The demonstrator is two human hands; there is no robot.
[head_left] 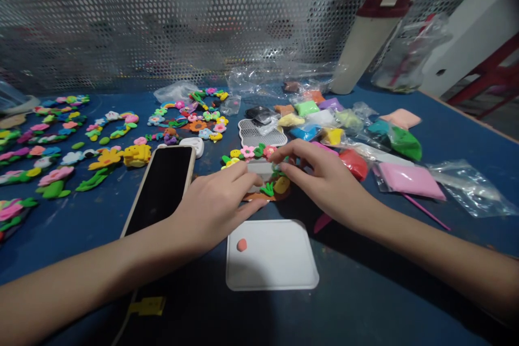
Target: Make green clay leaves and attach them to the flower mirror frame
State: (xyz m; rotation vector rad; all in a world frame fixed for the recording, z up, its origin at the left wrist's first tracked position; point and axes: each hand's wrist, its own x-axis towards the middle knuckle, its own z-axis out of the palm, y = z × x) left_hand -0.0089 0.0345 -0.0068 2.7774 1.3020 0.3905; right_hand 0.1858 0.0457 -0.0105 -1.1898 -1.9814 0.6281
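Observation:
A small frame (259, 170) trimmed with coloured clay flowers and leaves lies on the blue table, partly hidden by my fingers. My left hand (221, 197) grips its lower left part, fingers curled and thumb along the brown bottom edge. At the upper right edge, my right hand (320, 175) has its thumb and index finger drawn together by a pink-red clay flower (269, 151); whatever is between the fingertips is too small to make out. A white board (273, 265) in front of the frame carries a small coral clay piece (242, 245).
A phone (162, 186) lies left of the frame. Several flower-decorated clay pieces (111, 125) spread across the left. Bagged coloured clay (320, 119) is heaped behind my right hand, with a pink packet (411, 180) farther right. A tumbler (367, 46) stands against the perforated metal panel (182, 21).

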